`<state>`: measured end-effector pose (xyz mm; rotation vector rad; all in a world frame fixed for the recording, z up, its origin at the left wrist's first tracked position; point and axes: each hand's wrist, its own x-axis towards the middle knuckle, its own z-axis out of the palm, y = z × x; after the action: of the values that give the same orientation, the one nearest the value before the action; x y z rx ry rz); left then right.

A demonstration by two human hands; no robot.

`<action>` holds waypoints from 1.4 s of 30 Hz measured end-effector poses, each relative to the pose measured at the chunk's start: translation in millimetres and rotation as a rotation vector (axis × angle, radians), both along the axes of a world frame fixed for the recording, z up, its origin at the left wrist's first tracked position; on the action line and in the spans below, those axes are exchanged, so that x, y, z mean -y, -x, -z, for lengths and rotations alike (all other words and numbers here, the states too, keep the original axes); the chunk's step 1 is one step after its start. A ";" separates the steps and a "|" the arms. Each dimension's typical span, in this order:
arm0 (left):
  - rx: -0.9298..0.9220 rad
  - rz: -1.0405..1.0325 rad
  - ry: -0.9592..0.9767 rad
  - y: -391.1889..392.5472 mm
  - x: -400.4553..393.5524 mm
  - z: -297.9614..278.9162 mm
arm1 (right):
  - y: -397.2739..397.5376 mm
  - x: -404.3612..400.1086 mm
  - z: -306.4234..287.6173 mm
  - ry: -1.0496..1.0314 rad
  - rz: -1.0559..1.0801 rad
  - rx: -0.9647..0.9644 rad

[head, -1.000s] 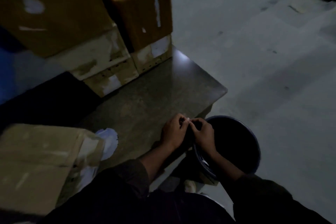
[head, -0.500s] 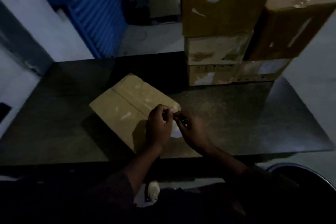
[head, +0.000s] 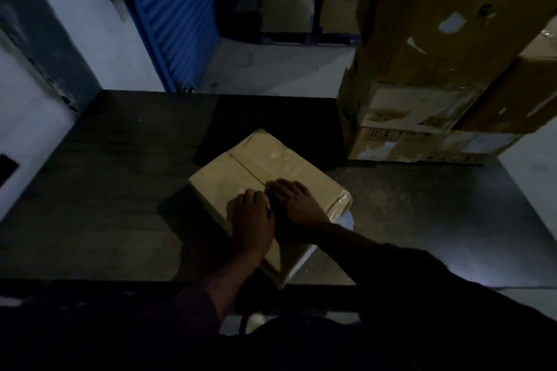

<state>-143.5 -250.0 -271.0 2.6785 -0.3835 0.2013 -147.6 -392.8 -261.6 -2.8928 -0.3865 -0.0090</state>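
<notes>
A closed cardboard box (head: 259, 159) lies at an angle on the dark table (head: 114, 190), its top seam running diagonally. Both my hands rest on the near part of its top, side by side and touching each other. My left hand (head: 251, 217) presses down with bent fingers just left of the seam, a small pale spot at its fingertips. My right hand (head: 294, 205) lies across the seam with its fingertips on it. The light is dim, and nothing shows held in either hand.
A stack of large cardboard boxes (head: 428, 75) stands on the table's back right. A blue corrugated shutter (head: 174, 18) and a pale wall (head: 39, 69) lie beyond the table at left. More boxes on a rack (head: 289, 6) stand further back.
The view swung left from the bin beside the table to the box. My hands, which pinched something small between them in the air, have come down onto the box top.
</notes>
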 end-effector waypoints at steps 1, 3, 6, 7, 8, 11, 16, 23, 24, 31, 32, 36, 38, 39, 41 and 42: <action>-0.020 0.022 -0.014 -1.7 -1.5 -0.2 | -12.3 -5.9 -0.1 0.019 0.002 -0.016; -0.029 0.054 -0.019 -4.4 -4.1 -0.9 | -24.9 -9.7 -0.5 0.042 0.006 -0.040; 0.007 0.062 -0.015 -9.1 -10.7 -0.4 | -9.3 -3.9 -3.5 0.009 0.004 -0.007; 0.032 0.066 -0.011 -10.9 -12.2 0.9 | 2.5 0.4 -0.9 -0.015 0.007 0.038; 0.058 0.069 -0.002 -11.8 -13.0 1.6 | 14.6 5.0 3.1 -0.037 0.008 0.097; 0.072 0.092 0.016 -14.2 -14.4 3.1 | 22.9 8.3 9.7 -0.045 0.006 0.201; -0.033 0.128 0.045 -15.0 -14.8 0.9 | -26.5 -18.9 0.6 -0.005 0.006 0.072; 0.066 0.130 0.192 -22.2 -24.4 9.0 | 3.6 7.9 -1.5 -0.025 0.091 0.083; 0.080 0.130 0.218 -23.8 -25.5 9.4 | 4.7 16.1 -1.6 -0.027 0.136 0.090; 0.162 0.190 0.299 -49.5 -31.0 8.7 | -19.9 45.5 -9.7 -0.165 0.687 -0.169; 0.183 0.200 0.315 -53.8 -31.8 5.5 | -17.7 44.4 -10.6 -0.193 0.720 -0.180; 0.165 -0.023 0.406 -65.2 -35.4 -0.3 | 16.1 41.2 -19.3 -0.264 0.868 -0.113; 0.019 -0.234 0.565 -60.6 -36.2 9.1 | 39.7 45.2 -16.4 -0.357 0.917 -0.127; -0.072 -0.320 0.676 -54.0 -35.2 15.4 | 51.0 48.6 -12.3 -0.390 0.912 -0.128; -0.274 -0.405 0.838 -35.9 -32.3 30.0 | 69.4 54.1 -5.5 -0.565 0.903 -0.147; -0.387 -0.409 0.886 -25.1 -30.1 31.7 | 76.1 54.9 -4.5 -0.738 0.887 -0.154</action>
<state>-118.4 -219.9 -302.8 1.8176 0.3218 -0.0363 -223.7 -447.6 -257.1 -2.0810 0.7728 -0.0584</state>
